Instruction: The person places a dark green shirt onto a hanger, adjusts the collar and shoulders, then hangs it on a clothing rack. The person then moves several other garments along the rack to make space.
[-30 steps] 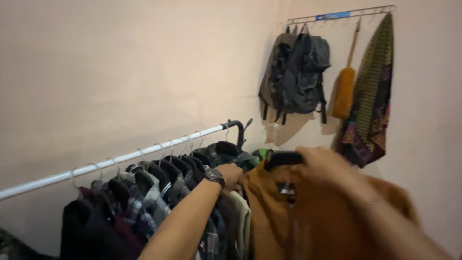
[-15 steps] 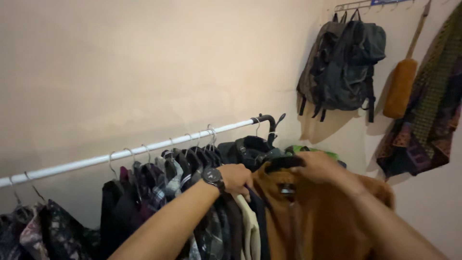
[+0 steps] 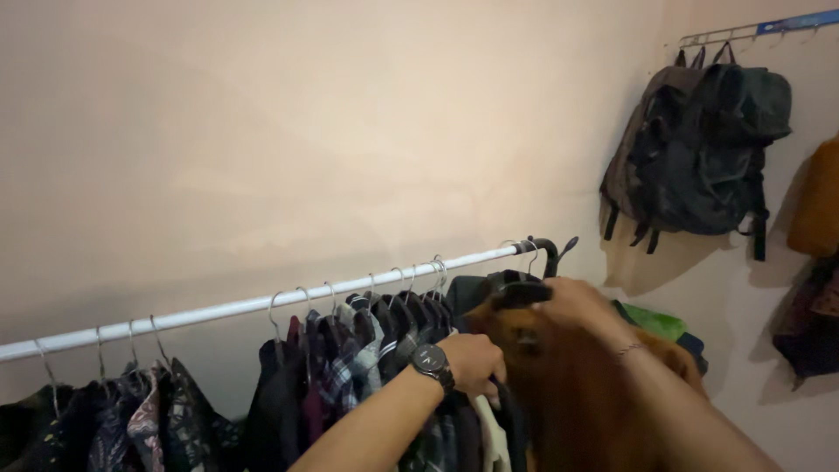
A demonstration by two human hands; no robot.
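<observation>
Brown jacket (image 3: 577, 393) on a black hanger (image 3: 522, 293), gripped at the hanger's top by the right hand (image 3: 572, 306) below the white rail (image 3: 262, 304); neighbouring hung shirts (image 3: 367, 358) are clutched aside by the left hand (image 3: 472, 363), opening a gap.

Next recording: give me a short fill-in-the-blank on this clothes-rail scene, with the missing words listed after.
1. The right hand grips the dark hanger that carries a ____ jacket.
2. The left hand, pressed against the hanging shirts, wears a ____ on its wrist.
3. The shirts hang from a ____ rail.
4. On the wall hooks to the right hangs a dark ____.

Missing words: brown; watch; white; backpack
</observation>
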